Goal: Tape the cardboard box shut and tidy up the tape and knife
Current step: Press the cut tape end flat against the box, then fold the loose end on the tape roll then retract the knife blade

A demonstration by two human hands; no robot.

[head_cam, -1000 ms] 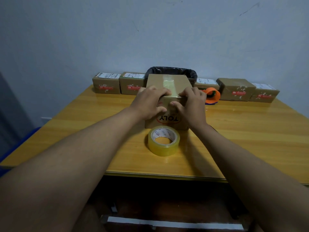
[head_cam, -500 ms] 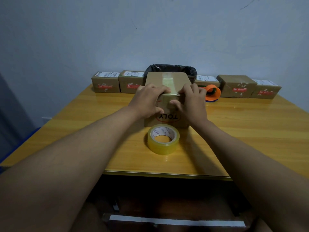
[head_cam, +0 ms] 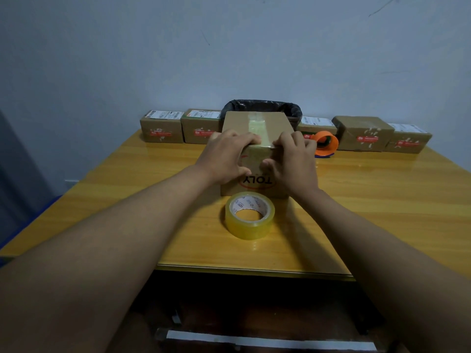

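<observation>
A brown cardboard box (head_cam: 254,123) printed "TOLY" upside down stands mid-table, flaps closed, with a strip of clear tape running down the middle of its top. My left hand (head_cam: 224,156) and my right hand (head_cam: 293,159) both press on the box's near top edge, fingers on top and thumbs on the front face, either side of the tape strip. A roll of clear tape (head_cam: 249,215) lies flat on the table just in front of the box. No knife is visible.
The yellow wooden table (head_cam: 382,200) ends close to me. Along the back wall sit several small labelled parcels (head_cam: 161,128), a black-lined bin (head_cam: 262,108) behind the box, and an orange tape dispenser (head_cam: 326,143) to the right.
Both hands have stayed on the box's near edge, shifting only slightly along the tape. The tape roll has not moved.
</observation>
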